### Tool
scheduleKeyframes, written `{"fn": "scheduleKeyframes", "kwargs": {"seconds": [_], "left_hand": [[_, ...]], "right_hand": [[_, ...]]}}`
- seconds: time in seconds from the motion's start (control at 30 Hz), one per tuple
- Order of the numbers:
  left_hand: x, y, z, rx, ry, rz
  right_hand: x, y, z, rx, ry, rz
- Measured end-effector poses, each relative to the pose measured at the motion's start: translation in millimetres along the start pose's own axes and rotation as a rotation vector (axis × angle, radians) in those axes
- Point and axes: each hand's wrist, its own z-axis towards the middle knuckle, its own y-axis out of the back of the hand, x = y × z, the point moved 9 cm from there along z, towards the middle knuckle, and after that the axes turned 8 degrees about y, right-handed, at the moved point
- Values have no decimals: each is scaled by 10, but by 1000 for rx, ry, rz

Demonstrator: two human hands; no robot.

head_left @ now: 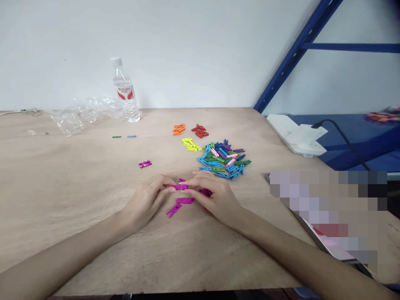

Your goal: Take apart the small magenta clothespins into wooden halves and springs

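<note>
Grips both closed in at counter mid-front: left grip point(145, 202) and right grip point(217, 198) pinch a magenta mini clothespin point(181, 187) between them, fingertips meeting on it, the pin lying level just above the wood. More magenta clothespins point(183, 201) lie right under the hands, one angled pin point(173, 210) by the left grip, a bunch point(205, 192) partly under the right grip, and a separate pair point(145, 164) further back toward the counter's point(78, 187) middle.

Risk: a tiny spring pin under finger pressure could slip or flick out and land among the others. The right grip's knuckles sit near the mixed clothespin pile point(223, 160), so a careless sideways move could scatter it into the magenta group. Loose orange clips point(178, 129), red clips point(200, 131) and yellow clips point(191, 144) sit in small groups nearer the back edge.

Containers: capped water bottle point(124, 91) stands upright at the back edge, clear liquid inside, level hard to read. Crumpled clear plastic bag point(81, 114) lies beside it on the left; contents cannot be told. Pixelated patch covers the counter's right edge.
</note>
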Motion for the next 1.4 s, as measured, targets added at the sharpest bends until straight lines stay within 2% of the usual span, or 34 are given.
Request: {"fn": "scheduleKeyframes", "kwargs": {"seconds": [0.2,0.27,0.43,0.63,1.07,1.2,1.4], "left_hand": [[-51,-134,12,159,-37,-147],[-28,-166,20,194,-7,-193],[112,-168,36,188,162,-410],[93,-180,45,190,178,-469],[105,-210,62,217,199,-473],[114,-211,67,200,190,-441],[81,-238,53,177,166,-268]], "right_hand": [[38,3,20,21,48,5],[39,-23,20,44,28,-13],[39,-38,16,29,-32,-35],[65,-129,45,80,-1,25],[41,-189,47,117,-22,88],[-22,-219,18,100,-122,129],[-116,-266,-13,96,-261,213]]}}
